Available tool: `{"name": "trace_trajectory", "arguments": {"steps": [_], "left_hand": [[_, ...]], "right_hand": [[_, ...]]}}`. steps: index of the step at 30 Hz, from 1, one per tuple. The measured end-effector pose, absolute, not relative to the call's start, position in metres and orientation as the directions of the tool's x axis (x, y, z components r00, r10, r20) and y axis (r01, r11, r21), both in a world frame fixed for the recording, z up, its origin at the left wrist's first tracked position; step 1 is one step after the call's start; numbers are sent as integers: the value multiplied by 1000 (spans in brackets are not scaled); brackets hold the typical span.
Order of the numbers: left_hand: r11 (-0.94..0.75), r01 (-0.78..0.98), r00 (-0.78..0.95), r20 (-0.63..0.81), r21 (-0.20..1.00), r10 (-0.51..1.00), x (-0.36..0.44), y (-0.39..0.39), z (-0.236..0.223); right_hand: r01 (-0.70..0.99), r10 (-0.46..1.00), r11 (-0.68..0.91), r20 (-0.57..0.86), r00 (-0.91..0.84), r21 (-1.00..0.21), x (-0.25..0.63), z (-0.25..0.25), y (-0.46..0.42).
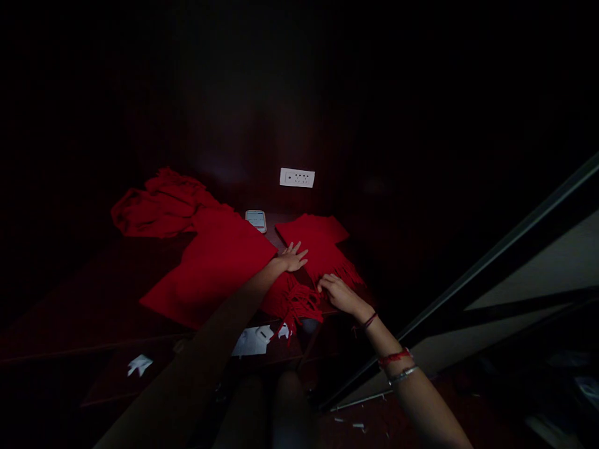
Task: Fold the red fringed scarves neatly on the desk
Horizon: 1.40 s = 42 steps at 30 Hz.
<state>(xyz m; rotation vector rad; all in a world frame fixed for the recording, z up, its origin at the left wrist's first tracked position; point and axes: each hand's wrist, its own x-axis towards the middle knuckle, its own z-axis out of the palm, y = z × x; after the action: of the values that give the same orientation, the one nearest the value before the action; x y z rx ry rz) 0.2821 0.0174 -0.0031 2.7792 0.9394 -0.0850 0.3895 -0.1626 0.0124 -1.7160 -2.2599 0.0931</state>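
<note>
My left hand [294,257] lies flat with its fingers spread on the near edge of a folded red scarf [311,237]. My right hand [339,293] has its fingers curled together at this scarf's fringe and appears to pinch a strand there; the fingertips are small and partly hidden. A second red scarf [210,262] lies spread out to the left under my left forearm. Its knotted-looking fringe [299,300] hangs over the front edge of the desk, just left of my right hand.
A crumpled pile of red cloth [163,206] lies at the back left. A lit phone [256,221] rests between the scarves, below a wall socket [297,178]. White papers [251,342] sit on a lower shelf. A slanted metal-edged panel [468,265] stands at the right.
</note>
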Motion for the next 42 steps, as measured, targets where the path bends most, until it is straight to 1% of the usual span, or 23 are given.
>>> {"name": "trace_trajectory", "arguments": {"steps": [3, 5, 6, 8, 9, 10, 12, 13, 16, 19, 20, 21, 22, 25, 26, 27, 29, 32, 34, 38, 42], "left_hand": [[-789, 587, 809, -122, 180, 575, 283, 36, -6], [-796, 577, 817, -120, 183, 565, 283, 45, -8], [-798, 573, 820, -120, 185, 560, 283, 48, -8], [-800, 569, 822, -105, 189, 560, 283, 51, -8], [-790, 582, 812, -76, 195, 579, 284, 51, -9], [-768, 607, 789, -34, 206, 614, 285, 50, -9], [-690, 682, 704, 35, 244, 709, 288, 48, -11], [-643, 719, 657, 43, 263, 752, 290, 47, -12], [-554, 781, 581, -11, 289, 814, 297, 49, -14], [-486, 814, 518, -18, 320, 855, 305, 58, -11], [-460, 824, 490, -11, 330, 871, 308, 62, -10], [-437, 834, 465, -4, 338, 885, 311, 65, -7], [-420, 841, 445, 5, 341, 895, 313, 69, -5], [-401, 854, 419, 20, 331, 908, 322, 77, -2], [-397, 857, 414, 20, 328, 910, 324, 79, -2], [-395, 860, 412, 17, 322, 911, 326, 81, -3], [-399, 868, 416, 6, 295, 909, 330, 84, -5], [-428, 874, 443, -13, 231, 896, 331, 94, -8], [-450, 868, 464, -22, 209, 886, 331, 102, -8], [-486, 848, 503, -33, 210, 864, 330, 113, -10], [-516, 827, 532, -13, 223, 846, 322, 116, -16]], "right_hand": [[881, 933, 360, 143, -331, -308, 392, 14, -176], [859, 930, 367, 179, -322, -358, 401, 22, -179], [870, 935, 339, 228, -271, -359, 408, 27, -177], [919, 934, 221, 341, -104, -325, 422, 33, -164], [942, 927, 147, 375, -24, -302, 428, 33, -155], [958, 926, 78, 377, 34, -277, 433, 32, -146], [975, 949, -12, 305, 81, -222, 439, 25, -131], [980, 965, -26, 252, 76, -196, 439, 20, -128], [988, 993, -5, 119, 24, -151, 437, 12, -138], [977, 999, -5, -47, -5, -212, 442, 19, -161], [972, 997, -17, -77, -1, -236, 446, 26, -165], [967, 998, -33, -65, 17, -252, 450, 33, -165], [965, 999, -50, -7, 50, -257, 455, 41, -161], [963, 944, -116, 274, 182, -242, 468, 57, -122], [961, 922, -141, 322, 215, -239, 471, 58, -103], [961, 915, -159, 331, 229, -227, 475, 56, -84], [966, 931, -183, 283, 230, -182, 479, 45, -49], [961, 964, -240, 85, 253, -137, 485, 20, -19], [954, 962, -271, 2, 274, -123, 486, 4, -15], [936, 942, -335, -16, 335, -105, 483, -13, -23], [931, 936, -351, -57, 347, -103, 472, -12, -31]]}}
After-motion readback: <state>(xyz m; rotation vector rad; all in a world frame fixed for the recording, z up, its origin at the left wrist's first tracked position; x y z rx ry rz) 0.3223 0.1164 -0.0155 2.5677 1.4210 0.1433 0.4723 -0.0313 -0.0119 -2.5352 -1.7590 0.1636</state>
